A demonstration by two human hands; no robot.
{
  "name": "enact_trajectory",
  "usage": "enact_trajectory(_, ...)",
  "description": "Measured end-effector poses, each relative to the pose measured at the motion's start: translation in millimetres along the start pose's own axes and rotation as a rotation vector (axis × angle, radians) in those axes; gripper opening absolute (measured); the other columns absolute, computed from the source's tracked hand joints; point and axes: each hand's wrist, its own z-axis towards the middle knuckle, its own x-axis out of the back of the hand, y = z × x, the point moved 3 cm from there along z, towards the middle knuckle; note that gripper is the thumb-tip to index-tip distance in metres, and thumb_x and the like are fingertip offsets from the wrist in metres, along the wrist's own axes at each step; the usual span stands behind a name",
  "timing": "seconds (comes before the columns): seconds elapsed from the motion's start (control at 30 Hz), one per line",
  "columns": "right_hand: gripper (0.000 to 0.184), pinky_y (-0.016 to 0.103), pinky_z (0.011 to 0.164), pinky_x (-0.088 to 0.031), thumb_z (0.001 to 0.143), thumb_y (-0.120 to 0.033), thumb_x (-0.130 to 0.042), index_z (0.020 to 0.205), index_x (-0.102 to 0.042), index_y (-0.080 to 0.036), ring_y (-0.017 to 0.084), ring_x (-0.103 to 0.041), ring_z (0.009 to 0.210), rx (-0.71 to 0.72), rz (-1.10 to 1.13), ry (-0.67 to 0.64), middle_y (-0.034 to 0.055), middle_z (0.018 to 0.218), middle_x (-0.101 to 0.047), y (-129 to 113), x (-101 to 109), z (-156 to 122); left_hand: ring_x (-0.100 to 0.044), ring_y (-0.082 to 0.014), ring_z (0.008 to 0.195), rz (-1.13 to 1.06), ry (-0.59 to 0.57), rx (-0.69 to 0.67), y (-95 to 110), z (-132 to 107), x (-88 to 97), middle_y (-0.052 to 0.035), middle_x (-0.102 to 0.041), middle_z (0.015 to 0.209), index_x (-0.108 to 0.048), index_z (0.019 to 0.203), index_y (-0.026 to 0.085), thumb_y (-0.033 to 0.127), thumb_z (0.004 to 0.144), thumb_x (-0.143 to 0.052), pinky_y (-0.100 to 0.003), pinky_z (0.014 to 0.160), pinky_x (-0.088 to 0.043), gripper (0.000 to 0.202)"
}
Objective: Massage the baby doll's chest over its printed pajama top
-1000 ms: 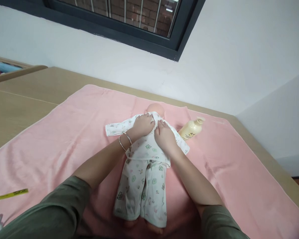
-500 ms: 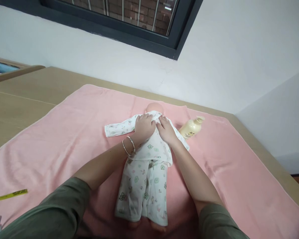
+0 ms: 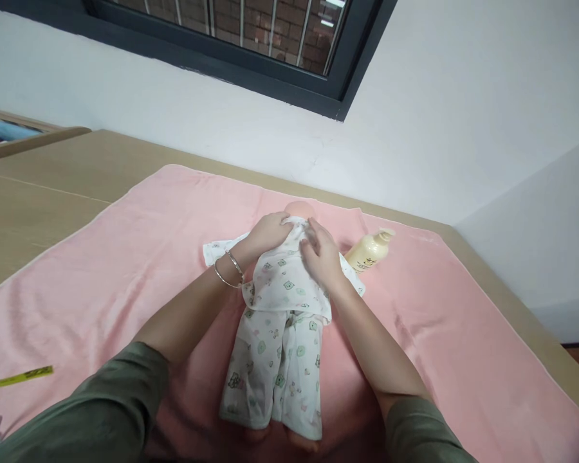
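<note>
A baby doll (image 3: 298, 208) lies on its back on a pink towel (image 3: 125, 257), dressed in a white printed top (image 3: 284, 286) and matching trousers (image 3: 270, 373). My left hand (image 3: 265, 233), with two bangles on the wrist, pinches the top's collar just below the doll's head. My right hand (image 3: 321, 254) lies on the top's right shoulder, fingers bent against the cloth by the collar. Both hands hide the doll's neck and most of its face. Its feet show at the bottom edge of the view.
A cream pump bottle (image 3: 369, 251) lies on the towel right of the doll. The towel covers a tan wooden table (image 3: 38, 193) set against a white wall under a dark window. A yellow strip (image 3: 17, 378) lies at the left front.
My left hand has slid up and left along the collar, uncovering the chest. My right hand shifted slightly on the shoulder. The doll stays in place.
</note>
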Motion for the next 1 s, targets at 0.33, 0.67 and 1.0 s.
enact_trajectory(0.33,0.055,0.056,0.129,-0.016,0.102,-0.034,-0.046,0.154,-0.047,-0.019,0.027,-0.024,0.159,0.018,-0.075,-0.059,0.0139,0.168,-0.033,-12,-7,-5,-0.055,-0.0257,0.141,-0.100,0.058,0.068,11,-4,24.0,-0.0103,-0.061,0.150,-0.064,0.137,0.014,0.025,0.094,-0.049,-0.037,0.120,-0.041,0.047)
enact_trajectory(0.67,0.056,0.057,0.129,-0.010,0.101,-0.033,-0.047,0.155,-0.045,-0.018,0.027,-0.025,0.158,0.056,-0.112,-0.123,0.0145,0.168,-0.033,-27,-6,-9,-0.055,-0.0251,0.141,-0.113,0.048,0.091,12,-3,19.0,-0.0131,-0.060,0.150,-0.063,0.138,0.012,0.024,0.092,-0.050,-0.038,0.120,-0.040,0.049)
enact_trajectory(1.0,0.046,0.051,0.126,-0.028,0.098,-0.027,-0.051,0.142,-0.062,-0.020,0.028,-0.036,0.154,0.036,-0.147,-0.162,0.0117,0.165,-0.041,-38,25,-9,-0.060,-0.0293,0.134,-0.165,0.138,0.102,4,2,12.8,-0.0119,-0.069,0.138,-0.073,0.121,0.017,0.029,0.082,-0.057,-0.042,0.118,-0.043,0.043)
